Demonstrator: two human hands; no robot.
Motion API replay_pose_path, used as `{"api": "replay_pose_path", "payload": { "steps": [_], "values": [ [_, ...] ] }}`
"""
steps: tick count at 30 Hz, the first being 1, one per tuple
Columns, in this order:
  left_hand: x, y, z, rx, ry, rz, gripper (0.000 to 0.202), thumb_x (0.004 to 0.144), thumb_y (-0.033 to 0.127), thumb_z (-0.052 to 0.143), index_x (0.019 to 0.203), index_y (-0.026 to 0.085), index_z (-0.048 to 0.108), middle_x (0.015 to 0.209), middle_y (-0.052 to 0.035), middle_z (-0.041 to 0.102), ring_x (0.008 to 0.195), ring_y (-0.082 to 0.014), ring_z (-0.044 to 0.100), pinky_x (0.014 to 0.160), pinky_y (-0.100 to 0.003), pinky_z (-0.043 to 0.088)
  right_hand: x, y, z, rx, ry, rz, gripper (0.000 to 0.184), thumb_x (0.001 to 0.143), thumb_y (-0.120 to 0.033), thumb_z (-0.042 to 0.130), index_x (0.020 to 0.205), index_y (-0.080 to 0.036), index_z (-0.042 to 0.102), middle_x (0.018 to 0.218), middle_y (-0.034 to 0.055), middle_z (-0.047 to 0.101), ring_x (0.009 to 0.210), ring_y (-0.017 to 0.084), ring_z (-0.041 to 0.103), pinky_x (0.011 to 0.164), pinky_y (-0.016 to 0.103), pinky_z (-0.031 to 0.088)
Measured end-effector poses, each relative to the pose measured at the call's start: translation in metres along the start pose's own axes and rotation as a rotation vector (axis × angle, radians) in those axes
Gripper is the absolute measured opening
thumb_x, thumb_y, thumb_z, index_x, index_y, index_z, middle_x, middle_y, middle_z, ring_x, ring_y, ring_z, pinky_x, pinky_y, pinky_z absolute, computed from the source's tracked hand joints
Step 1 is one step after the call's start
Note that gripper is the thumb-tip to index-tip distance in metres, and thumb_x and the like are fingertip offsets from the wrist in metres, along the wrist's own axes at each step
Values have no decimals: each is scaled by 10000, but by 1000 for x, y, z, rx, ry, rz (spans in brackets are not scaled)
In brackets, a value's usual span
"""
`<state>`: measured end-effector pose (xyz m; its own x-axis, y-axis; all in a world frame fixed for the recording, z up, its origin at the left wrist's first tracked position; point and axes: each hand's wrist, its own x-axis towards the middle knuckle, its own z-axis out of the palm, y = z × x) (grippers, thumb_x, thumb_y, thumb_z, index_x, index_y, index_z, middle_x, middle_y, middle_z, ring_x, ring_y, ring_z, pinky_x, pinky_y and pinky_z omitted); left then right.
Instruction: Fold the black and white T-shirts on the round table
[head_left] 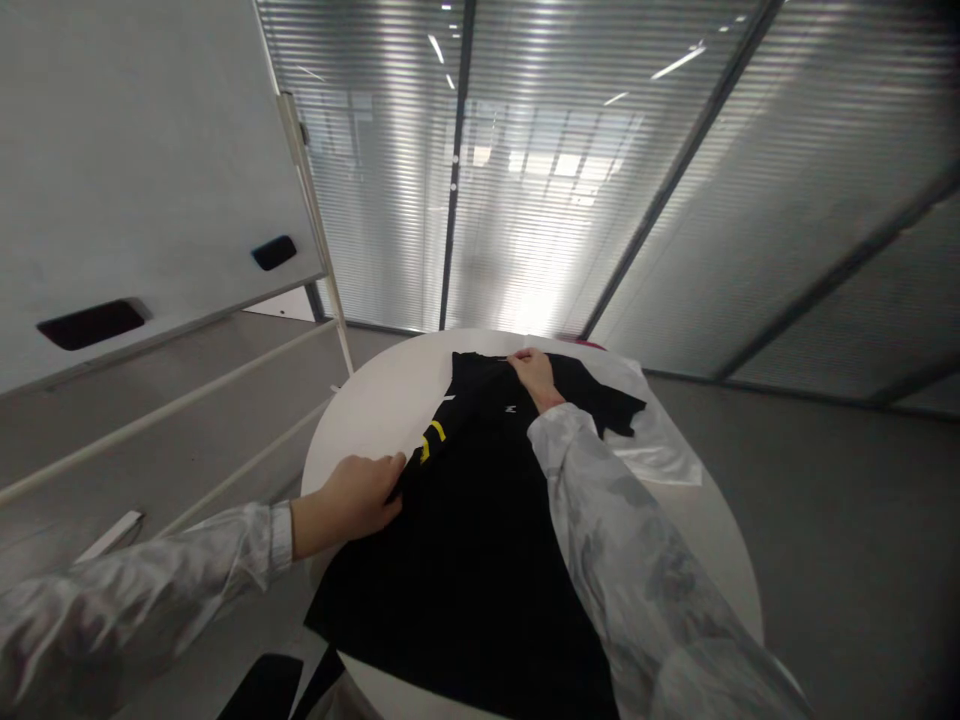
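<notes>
A black T-shirt (480,540) lies spread over a round white table (360,410), its lower hem towards me and hanging near the front edge. It bears a small white mark on the chest, and yellow print shows along its left side. My left hand (360,497) is closed on the shirt's left edge, beside the yellow print. At the far end, my right hand (534,372) pinches the cloth near the collar. The part of the shirt under my right forearm is hidden.
A clear plastic bag (660,450) lies under the shirt's right sleeve on the table. To the left stands a whiteboard (150,170) on a pale metal frame (187,408). Behind the table is a glass wall with blinds (525,230).
</notes>
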<state>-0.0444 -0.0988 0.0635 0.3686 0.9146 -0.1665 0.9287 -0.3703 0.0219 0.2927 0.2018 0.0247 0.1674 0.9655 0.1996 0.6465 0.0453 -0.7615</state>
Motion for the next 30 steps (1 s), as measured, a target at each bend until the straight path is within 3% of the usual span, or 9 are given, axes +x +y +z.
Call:
{"api": "replay_pose_path", "payload": {
  "steps": [5,9,13,17,24,30],
  "values": [
    [-14,6,0,87,-118,17,268,987,298,559,1027,132,766,970,-221,806,909,-394,814,822,-503,640,-7,13,12,42,-110,3,363,747,-313,854,1055,-169,725,922,55,775,836,221,743,842,348,599],
    [-25,18,-10,97,-118,70,279,1019,269,517,1023,134,762,951,-198,814,866,-379,823,787,-487,654,-10,17,20,61,-147,-31,435,623,-173,844,1043,-194,730,995,42,762,902,225,732,902,367,591],
    [-32,33,-19,52,-91,124,215,959,257,607,1115,146,704,960,-165,812,840,-379,822,742,-480,660,-6,13,17,96,-63,-55,444,686,-217,780,1124,-213,706,1072,54,746,988,245,719,996,413,570],
    [-42,50,-19,75,-161,178,359,928,167,626,1285,131,647,880,-146,797,777,-372,816,689,-466,654,-2,12,12,147,25,-51,486,728,-270,756,1199,-212,651,1089,63,733,1048,257,714,1049,427,562],
    [-64,81,-22,59,-255,292,422,918,67,617,1334,142,633,1052,-153,786,827,-348,817,643,-421,639,-7,17,16,202,-33,12,544,668,-213,763,1194,-189,626,998,34,716,849,222,721,836,409,635],
    [-71,102,-12,-5,-177,401,413,943,114,648,1349,174,598,1086,-121,774,814,-316,806,606,-389,613,3,3,8,157,27,-21,613,806,-307,696,1388,-163,571,1120,96,721,965,240,738,904,387,622]
  ]
}}
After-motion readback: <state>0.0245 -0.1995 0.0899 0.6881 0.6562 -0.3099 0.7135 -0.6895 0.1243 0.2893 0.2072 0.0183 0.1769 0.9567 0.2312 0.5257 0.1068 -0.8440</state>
